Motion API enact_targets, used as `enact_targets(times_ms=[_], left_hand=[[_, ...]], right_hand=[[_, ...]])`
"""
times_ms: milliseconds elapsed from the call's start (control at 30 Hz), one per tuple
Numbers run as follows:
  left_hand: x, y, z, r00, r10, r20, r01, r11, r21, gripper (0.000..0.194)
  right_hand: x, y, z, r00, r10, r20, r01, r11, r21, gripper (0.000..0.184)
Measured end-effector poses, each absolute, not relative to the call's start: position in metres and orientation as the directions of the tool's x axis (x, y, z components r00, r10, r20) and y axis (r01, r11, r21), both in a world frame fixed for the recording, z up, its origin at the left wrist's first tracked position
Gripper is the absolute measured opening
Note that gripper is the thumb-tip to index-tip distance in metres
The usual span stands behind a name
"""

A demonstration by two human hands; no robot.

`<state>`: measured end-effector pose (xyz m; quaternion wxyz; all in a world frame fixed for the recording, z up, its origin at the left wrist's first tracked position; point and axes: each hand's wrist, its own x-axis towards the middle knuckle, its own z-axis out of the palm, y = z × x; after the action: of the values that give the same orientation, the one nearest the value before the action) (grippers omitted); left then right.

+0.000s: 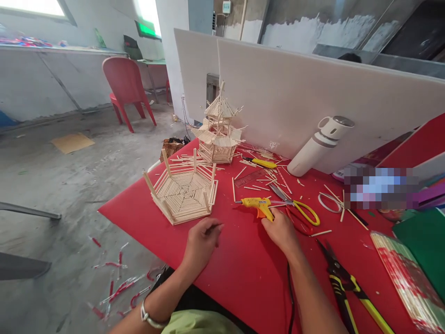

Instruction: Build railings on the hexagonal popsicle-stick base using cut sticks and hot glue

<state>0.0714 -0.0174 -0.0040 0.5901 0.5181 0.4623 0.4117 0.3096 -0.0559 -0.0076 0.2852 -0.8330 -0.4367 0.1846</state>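
My left hand (202, 241) rests on the red table (239, 269), fingers curled in a pinch round a thin wooden stick. Just beyond it stands a hexagonal stick base (183, 190) with upright posts. My right hand (281, 229) lies at the handle of a yellow glue gun (258, 205), fingers bent on its grip. The gun lies on the table with its nozzle pointing left. Farther back stands a two-tier stick pagoda (218, 132).
Yellow-handled scissors (299, 206), a yellow cutter (261, 163), a ruler (250, 177), loose sticks, a white bottle (318, 146) and tape ring (329, 202) lie right. Pliers (347, 287) and a stick bundle (406, 278) sit near right. White boards (313, 88) back the table; red chair (127, 88) beyond.
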Motion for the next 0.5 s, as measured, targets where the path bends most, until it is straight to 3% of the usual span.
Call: enact_targets(times_ms=[100,233,367,500], left_hand=[[0.077,-0.015,-0.001,0.287,0.915,-0.283,-0.143,0.333,0.932,0.024],[0.086,-0.012,0.003,0.329,0.889,-0.32,-0.21,0.399,0.893,0.031],[0.094,-0.013,0.002,0.363,0.878,-0.312,-0.21,0.404,0.891,0.03],[0.103,-0.013,0.001,0.396,0.852,-0.343,-0.224,0.452,0.863,0.031]], right_hand=[[0.297,-0.058,-0.006,0.496,0.857,-0.14,0.439,-0.387,-0.811,0.025],[0.27,-0.059,0.0,0.377,0.903,-0.207,0.2,-0.298,-0.933,0.039],[0.253,-0.057,0.0,0.3,0.917,-0.264,-0.083,-0.25,-0.965,0.043],[0.249,-0.054,-0.006,0.262,0.918,-0.299,-0.178,-0.258,-0.95,0.046]])
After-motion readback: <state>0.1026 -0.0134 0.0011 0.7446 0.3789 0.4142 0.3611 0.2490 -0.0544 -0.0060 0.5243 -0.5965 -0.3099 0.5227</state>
